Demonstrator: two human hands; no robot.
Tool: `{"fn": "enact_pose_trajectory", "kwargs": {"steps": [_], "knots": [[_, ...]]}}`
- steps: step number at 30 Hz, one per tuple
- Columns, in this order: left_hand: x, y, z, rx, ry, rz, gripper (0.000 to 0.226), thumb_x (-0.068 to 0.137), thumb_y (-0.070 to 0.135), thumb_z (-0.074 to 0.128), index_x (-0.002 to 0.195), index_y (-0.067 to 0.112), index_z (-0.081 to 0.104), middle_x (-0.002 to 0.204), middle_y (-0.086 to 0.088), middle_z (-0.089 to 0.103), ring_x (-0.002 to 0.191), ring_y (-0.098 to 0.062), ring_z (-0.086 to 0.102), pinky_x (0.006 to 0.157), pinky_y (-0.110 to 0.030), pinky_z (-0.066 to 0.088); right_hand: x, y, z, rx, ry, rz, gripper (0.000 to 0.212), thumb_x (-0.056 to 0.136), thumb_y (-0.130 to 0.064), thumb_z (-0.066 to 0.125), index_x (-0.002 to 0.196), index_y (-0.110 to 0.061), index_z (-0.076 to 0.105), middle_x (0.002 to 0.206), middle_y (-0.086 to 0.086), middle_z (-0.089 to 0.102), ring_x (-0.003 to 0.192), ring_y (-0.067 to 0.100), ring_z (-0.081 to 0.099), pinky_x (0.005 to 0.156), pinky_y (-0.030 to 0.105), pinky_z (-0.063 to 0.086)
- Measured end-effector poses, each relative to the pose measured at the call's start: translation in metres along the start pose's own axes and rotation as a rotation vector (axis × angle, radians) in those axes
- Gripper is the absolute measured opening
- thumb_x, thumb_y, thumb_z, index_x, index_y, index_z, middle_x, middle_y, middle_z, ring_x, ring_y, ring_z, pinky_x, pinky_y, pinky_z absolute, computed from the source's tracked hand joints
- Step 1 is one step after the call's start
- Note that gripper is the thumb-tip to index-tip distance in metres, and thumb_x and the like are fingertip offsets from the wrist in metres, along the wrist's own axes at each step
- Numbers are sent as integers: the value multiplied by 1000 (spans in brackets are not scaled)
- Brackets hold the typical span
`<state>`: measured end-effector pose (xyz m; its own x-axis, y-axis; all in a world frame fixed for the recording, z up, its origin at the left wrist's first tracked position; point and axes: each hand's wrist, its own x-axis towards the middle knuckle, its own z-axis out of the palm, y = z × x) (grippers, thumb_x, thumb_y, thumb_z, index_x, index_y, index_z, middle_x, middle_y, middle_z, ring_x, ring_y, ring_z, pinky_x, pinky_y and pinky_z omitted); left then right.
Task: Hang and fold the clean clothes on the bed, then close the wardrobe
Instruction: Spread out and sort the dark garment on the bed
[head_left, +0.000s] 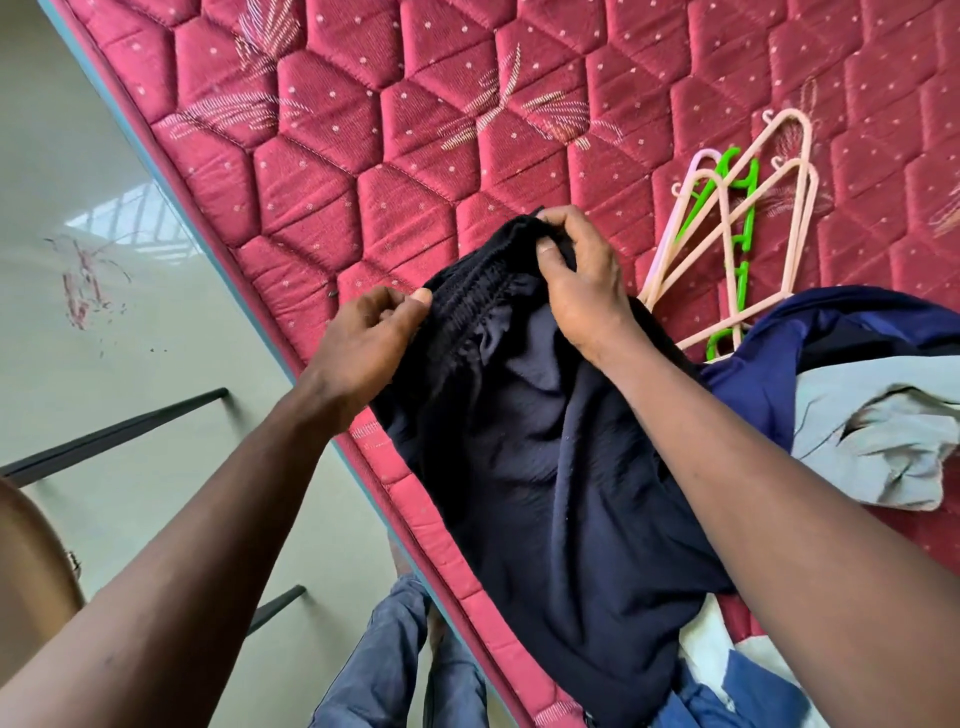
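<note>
Pale glossy floor (130, 322) runs along the left, beside the red quilted mattress (395, 130). My left hand (363, 343) pinches the elastic waistband of the dark navy garment (545, 467), fingers closed on its near end. My right hand (582, 280) grips the same waistband at its far end, thumb pressed on the fabric. The garment drapes over the mattress edge. Right of it lie pink and green plastic hangers (743, 228), partly under a heap of blue and grey clothes (857, 395).
</note>
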<state>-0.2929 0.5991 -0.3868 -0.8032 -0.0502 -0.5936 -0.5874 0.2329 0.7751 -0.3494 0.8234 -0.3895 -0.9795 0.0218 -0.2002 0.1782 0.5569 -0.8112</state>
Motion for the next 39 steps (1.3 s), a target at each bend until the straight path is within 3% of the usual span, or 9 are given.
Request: {"fn": "enact_pose_trajectory", "kwargs": {"steps": [4, 10, 14, 17, 21, 24, 29, 33, 39], "knots": [[2, -5, -1, 37, -24, 28, 21, 99, 12, 67, 117, 23, 61, 74, 6, 63, 62, -13, 55, 61, -32, 46, -7, 5, -3, 283, 65, 78, 26, 84, -12, 51, 102, -28, 61, 103, -9, 65, 101, 11, 58, 97, 34, 46], [-7, -16, -5, 243, 195, 246, 17, 103, 20, 61, 116, 27, 69, 75, 14, 60, 66, -7, 54, 66, -28, 45, -13, 11, -10, 326, 151, 169, 27, 82, -12, 47, 102, -21, 63, 99, -1, 65, 95, 12, 56, 90, 28, 47], [-9, -17, -6, 163, 188, 241, 24, 98, 22, 55, 115, 26, 70, 98, 13, 67, 83, -6, 60, 78, -30, 51, -14, 9, -6, -116, 141, 165, 26, 95, -22, 53, 118, -17, 64, 114, 4, 64, 109, 25, 60, 98, 37, 46], [-15, -18, -9, -133, 3, 128, 48, 76, -3, 44, 111, 19, 69, 91, 12, 71, 68, -7, 56, 59, -22, 44, -35, -22, -1, -451, 348, -134, 28, 95, -39, 58, 115, -19, 65, 111, 8, 59, 106, 32, 58, 92, 47, 46], [-16, -23, -14, 107, -43, 201, 52, 73, -1, 60, 113, 31, 70, 121, -9, 67, 97, -16, 71, 78, -25, 58, -78, -63, 34, -607, -71, -212, 62, 83, -69, 58, 128, -27, 56, 110, 4, 55, 103, 30, 60, 80, 44, 51], [-18, -22, -10, 328, 86, 256, 42, 80, 10, 83, 114, 31, 69, 125, -2, 57, 100, -5, 64, 86, -11, 51, -92, -57, 48, -618, -66, -157, 47, 84, -47, 65, 126, -26, 58, 109, 5, 64, 96, 34, 66, 71, 41, 51], [-38, -8, 4, 558, 427, 419, 29, 89, 46, 77, 105, 25, 64, 106, 1, 59, 99, -22, 62, 86, -39, 50, -101, -55, 27, -40, 437, 62, 22, 78, -13, 65, 100, -16, 65, 88, 0, 69, 81, 22, 65, 77, 34, 49], [-53, 17, 31, 315, 350, 274, 52, 100, 63, 50, 78, 17, 61, 69, 4, 67, 65, -17, 64, 67, -39, 51, -117, -51, 9, 147, 637, 151, 18, 83, -6, 61, 100, -11, 63, 87, -2, 64, 79, 7, 59, 77, 30, 51], [-33, 59, 67, -497, -92, -194, 38, 102, 57, 54, 113, 21, 61, 101, -7, 72, 77, -18, 67, 71, -32, 55, -143, -47, -4, 180, 559, -20, 21, 87, -6, 63, 105, -17, 58, 97, 11, 61, 85, 32, 62, 76, 51, 52]]}}
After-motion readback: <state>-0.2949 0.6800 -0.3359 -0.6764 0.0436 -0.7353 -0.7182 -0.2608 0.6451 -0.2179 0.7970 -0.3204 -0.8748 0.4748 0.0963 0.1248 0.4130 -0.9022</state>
